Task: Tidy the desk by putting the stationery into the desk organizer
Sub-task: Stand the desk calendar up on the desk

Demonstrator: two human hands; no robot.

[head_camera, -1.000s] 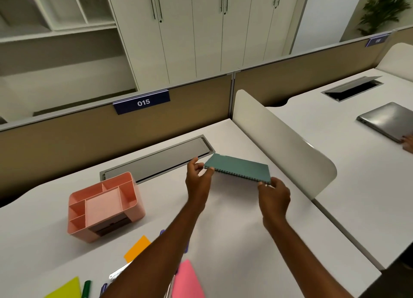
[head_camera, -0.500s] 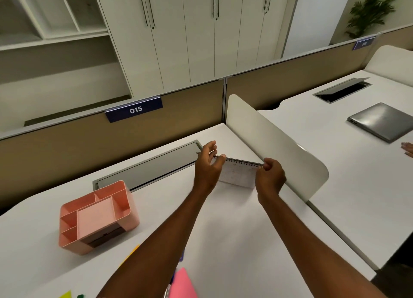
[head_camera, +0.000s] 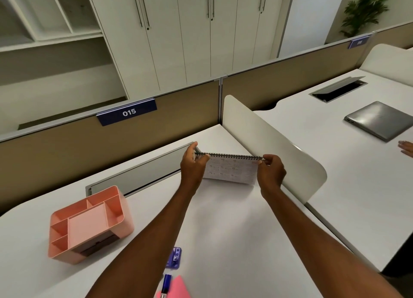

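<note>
You've got the desk calendar pinched at both spine ends, L hand & R hand, long axis left-right at far side of the desk; organizer sits near-left, closer to yr L.

My white desk carries a pink organizer on its left side. Near my edge lie a small purple box, a blue pen and a pink paper, close together. A grey hatch is set into it at the back. Whether the calendar I hold touches it, I cannot tell.
</note>
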